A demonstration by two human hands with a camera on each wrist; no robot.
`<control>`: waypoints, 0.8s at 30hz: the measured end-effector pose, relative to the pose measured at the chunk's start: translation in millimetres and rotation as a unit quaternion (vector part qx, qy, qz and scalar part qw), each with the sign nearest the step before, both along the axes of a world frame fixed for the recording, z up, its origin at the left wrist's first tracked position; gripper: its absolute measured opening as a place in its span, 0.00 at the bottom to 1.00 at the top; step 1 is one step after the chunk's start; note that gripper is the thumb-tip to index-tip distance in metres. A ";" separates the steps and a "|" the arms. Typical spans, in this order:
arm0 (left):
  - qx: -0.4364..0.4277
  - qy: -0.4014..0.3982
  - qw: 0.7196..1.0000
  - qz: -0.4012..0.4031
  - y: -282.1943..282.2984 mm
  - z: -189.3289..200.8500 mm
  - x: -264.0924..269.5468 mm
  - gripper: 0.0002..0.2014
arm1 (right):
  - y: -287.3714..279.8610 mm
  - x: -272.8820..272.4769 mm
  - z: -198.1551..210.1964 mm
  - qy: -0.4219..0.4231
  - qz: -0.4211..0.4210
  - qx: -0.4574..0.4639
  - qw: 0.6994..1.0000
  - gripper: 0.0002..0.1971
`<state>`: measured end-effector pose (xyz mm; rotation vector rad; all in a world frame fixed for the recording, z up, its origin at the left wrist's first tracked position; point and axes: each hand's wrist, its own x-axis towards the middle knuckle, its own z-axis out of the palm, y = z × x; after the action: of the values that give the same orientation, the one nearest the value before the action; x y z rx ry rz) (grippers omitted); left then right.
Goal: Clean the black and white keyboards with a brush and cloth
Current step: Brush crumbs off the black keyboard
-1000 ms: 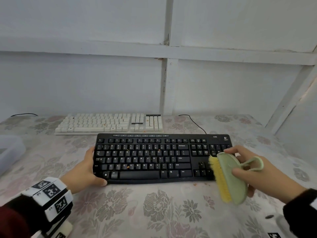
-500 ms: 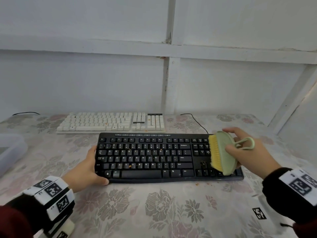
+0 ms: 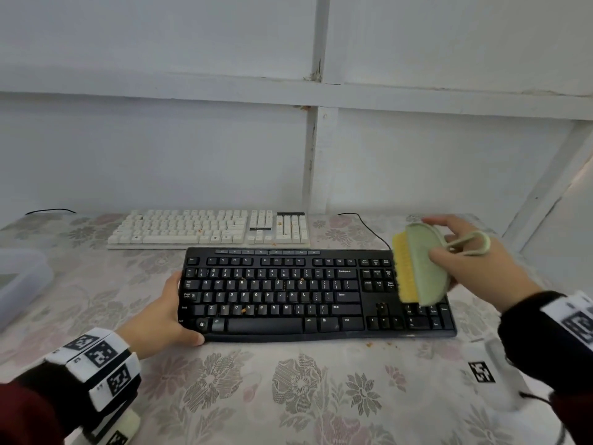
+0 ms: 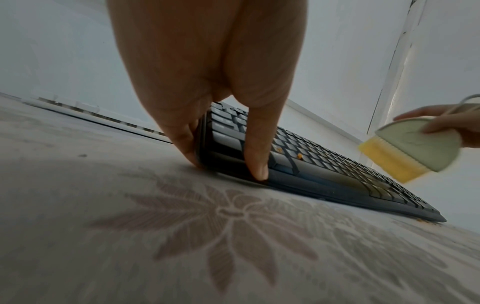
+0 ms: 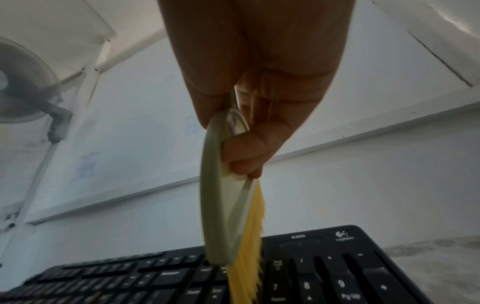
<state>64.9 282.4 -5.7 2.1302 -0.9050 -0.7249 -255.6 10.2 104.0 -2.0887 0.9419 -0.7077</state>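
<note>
Head view: two keyboards lie on the tablecloth [image 3: 288, 390]. The white keyboard [image 3: 208, 231] lies just behind the black keyboard [image 3: 317, 293]. The left hand [image 3: 160, 319] grips the black keyboard's left end, thumb on its front edge. The right hand [image 3: 475, 268] pinches one brush [image 3: 417, 264] above the numeric keypad, bristles pointing left.

Left wrist view: the fingers [image 4: 187, 139] press together against the keyboard's end; the thumb [image 4: 255, 154] lies on its front corner.

Right wrist view: the fingers [image 5: 246, 154] curl around the brush body. The case reads "K200" and "Logitech".
</note>
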 end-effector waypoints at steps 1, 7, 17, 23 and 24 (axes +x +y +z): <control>-0.001 0.002 1.000 -0.001 0.4 0.3 0.0 0.58 | -4.8 6.8 -0.5 -0.010 -0.004 0.002 1.000 0.22; -0.005 0.006 1.000 -0.002 0.7 -1.0 1.7 0.58 | -6.7 14.7 -13.8 0.019 0.014 0.020 1.000 0.22; -0.008 0.015 1.000 0.001 0.8 -0.8 0.9 0.58 | 36.6 -20.5 -42.1 0.105 0.060 0.034 0.992 0.21; -0.005 0.008 1.000 0.002 -0.4 -0.1 -0.5 0.58 | 30.1 -14.0 -14.1 0.086 0.059 0.006 0.995 0.18; -0.006 0.006 1.000 0.001 -0.4 0.0 -0.6 0.58 | 24.1 -8.8 -8.8 0.063 0.048 0.001 0.997 0.18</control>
<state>64.3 282.0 -5.7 2.1138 -0.8971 -0.7295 -264.4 34.2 95.2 -2.1803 0.9035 -0.5309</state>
